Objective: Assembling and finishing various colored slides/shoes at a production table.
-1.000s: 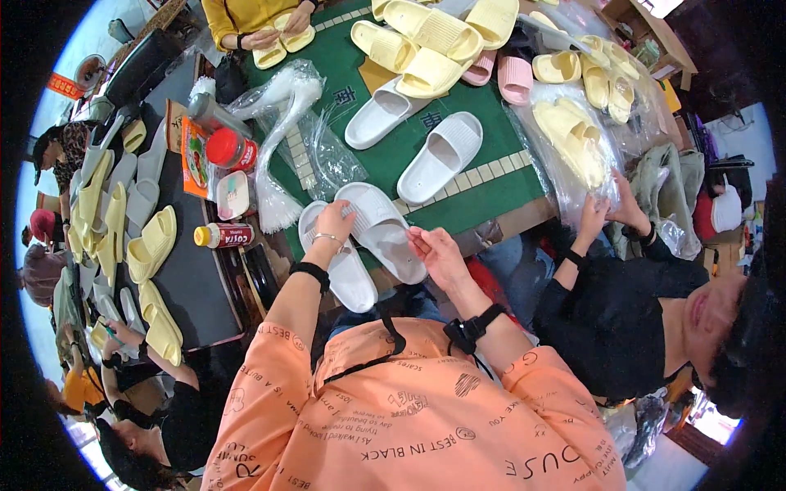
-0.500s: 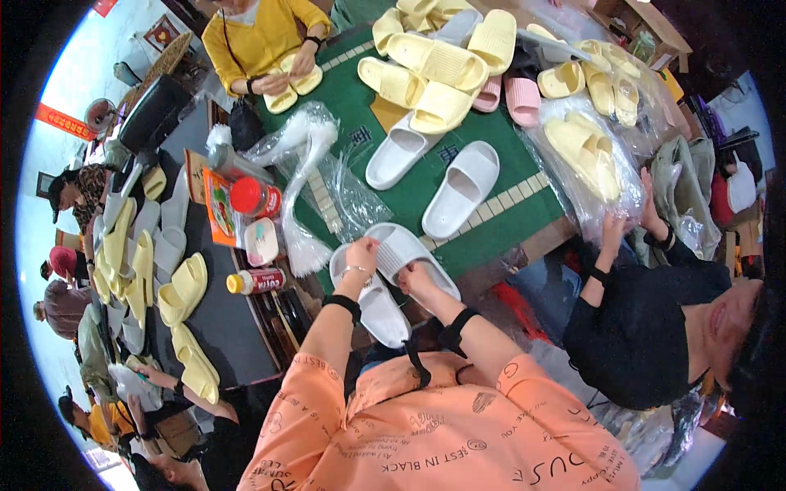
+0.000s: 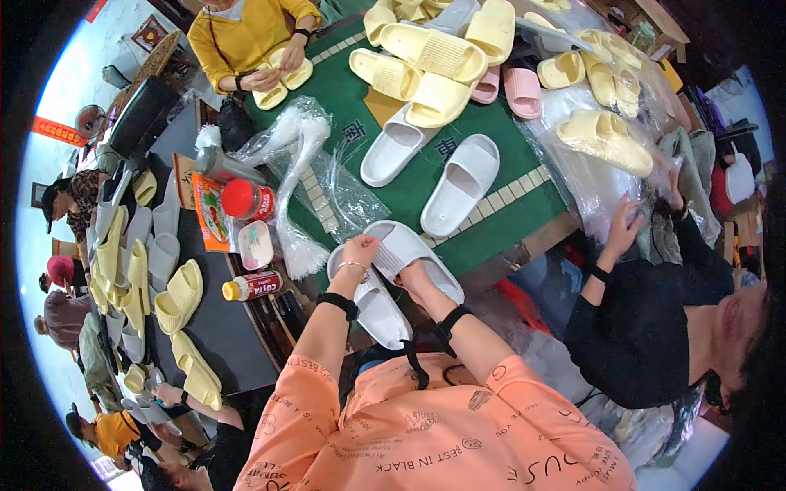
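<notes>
Right in front of me is a pair of pale grey slide slippers, the left one (image 3: 381, 315) and the right one (image 3: 403, 247), at the table's near edge. My left hand (image 3: 360, 250) is closed over the upper part of the left slipper, beside the right one's ribbed strap; what its fingers pinch is hidden. My right hand (image 3: 414, 277) reaches into the foot opening of the right slipper, its fingers curled at the strap and partly hidden. Beyond lie two more grey slippers, one flat by itself (image 3: 460, 186) and one partly under yellow slippers (image 3: 397, 147).
Yellow slippers (image 3: 434, 51) are heaped on the green table mat (image 3: 483, 233). White plastic strands (image 3: 304, 204), a red-lidded jar (image 3: 239, 199) and a yellow-capped bottle (image 3: 252, 286) stand to the left. At right, a co-worker's hand (image 3: 625, 225) is near a yellow slipper (image 3: 602, 135) on clear plastic.
My hands stay at the grey pair, with my right hand slightly lower at the strap opening. The co-worker at right has shifted the yellow slipper, and their near hand has come away from the plastic.
</notes>
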Action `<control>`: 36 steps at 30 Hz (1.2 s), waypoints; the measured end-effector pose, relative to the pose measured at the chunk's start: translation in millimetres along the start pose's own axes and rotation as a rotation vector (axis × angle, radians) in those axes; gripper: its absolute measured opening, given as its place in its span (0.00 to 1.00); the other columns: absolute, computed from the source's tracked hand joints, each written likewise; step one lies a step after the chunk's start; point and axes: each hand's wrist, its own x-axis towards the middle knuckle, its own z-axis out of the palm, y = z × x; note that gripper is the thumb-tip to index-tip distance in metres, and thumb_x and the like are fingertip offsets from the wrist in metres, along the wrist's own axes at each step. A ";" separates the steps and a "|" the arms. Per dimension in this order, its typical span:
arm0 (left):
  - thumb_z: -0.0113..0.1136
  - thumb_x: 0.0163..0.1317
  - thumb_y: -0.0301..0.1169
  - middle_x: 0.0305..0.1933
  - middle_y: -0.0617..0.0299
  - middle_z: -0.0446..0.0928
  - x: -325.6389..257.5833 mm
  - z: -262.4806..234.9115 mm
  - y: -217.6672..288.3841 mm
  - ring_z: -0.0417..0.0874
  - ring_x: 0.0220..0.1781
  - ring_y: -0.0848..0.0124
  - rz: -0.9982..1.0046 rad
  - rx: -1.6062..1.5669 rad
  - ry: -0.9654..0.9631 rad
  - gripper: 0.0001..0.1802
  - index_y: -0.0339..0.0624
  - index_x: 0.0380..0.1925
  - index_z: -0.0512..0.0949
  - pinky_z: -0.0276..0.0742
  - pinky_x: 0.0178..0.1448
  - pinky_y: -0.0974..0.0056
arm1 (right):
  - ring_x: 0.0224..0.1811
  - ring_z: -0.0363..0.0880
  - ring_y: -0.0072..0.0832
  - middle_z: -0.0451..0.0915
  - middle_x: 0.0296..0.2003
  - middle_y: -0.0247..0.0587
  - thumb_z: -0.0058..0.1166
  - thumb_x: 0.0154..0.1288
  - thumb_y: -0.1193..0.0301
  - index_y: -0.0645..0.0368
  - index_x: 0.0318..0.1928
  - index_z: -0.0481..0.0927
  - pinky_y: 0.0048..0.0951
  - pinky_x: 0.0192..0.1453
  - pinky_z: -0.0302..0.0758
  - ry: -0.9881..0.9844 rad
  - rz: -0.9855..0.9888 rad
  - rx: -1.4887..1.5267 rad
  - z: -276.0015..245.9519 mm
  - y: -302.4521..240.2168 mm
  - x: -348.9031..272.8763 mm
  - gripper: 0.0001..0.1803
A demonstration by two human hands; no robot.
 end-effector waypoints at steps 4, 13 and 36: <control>0.56 0.49 0.33 0.22 0.55 0.74 -13.5 -0.3 8.6 0.75 0.25 0.66 0.172 0.076 0.272 0.11 0.35 0.27 0.75 0.70 0.31 0.66 | 0.25 0.73 0.23 0.76 0.27 0.34 0.47 0.57 0.72 0.58 0.39 0.74 0.23 0.30 0.70 -0.166 -0.035 -0.182 -25.8 10.3 -2.5 0.09; 0.54 0.52 0.25 0.26 0.59 0.71 -79.2 -9.0 50.9 0.71 0.26 0.73 0.452 -0.100 0.356 0.04 0.35 0.26 0.72 0.67 0.30 0.70 | 0.33 0.75 0.34 0.74 0.36 0.43 0.50 0.53 0.72 0.60 0.37 0.73 0.28 0.36 0.70 -0.020 -0.860 -0.802 -2.6 -66.5 -65.7 0.10; 0.42 0.62 0.30 0.22 0.72 0.61 -150.3 24.9 135.4 0.58 0.25 0.84 0.241 -0.471 0.068 0.08 0.39 0.30 0.69 0.57 0.29 0.77 | 0.23 0.70 0.17 0.74 0.23 0.34 0.46 0.59 0.73 0.63 0.34 0.70 0.19 0.27 0.68 -0.406 -0.456 -0.447 -41.5 -116.9 -108.5 0.06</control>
